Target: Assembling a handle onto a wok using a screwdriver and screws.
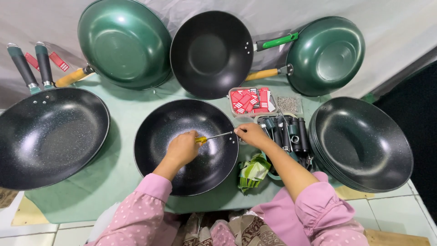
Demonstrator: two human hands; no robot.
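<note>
Black and speckled inside, the round wok (182, 150) sits at the centre of the frame on a pale green cloth (123, 118). Inside it the left hand (184, 148) is closed around the yellow handle of a screwdriver (214, 136), whose thin metal shaft reaches to the wok's right rim. There the right hand (251, 134) pinches its fingertips shut against the rim; what they hold is too small to tell. Just above, a clear plastic tray (251, 100) holds red and white labels, with a smaller tray of tiny grey screws (287, 105) beside it. Dark handles (287, 132) lie bunched to the right of the hands. A stack of black woks (364, 146) fills the right side, and glossy green woks (123, 41) lean along the top.
</note>
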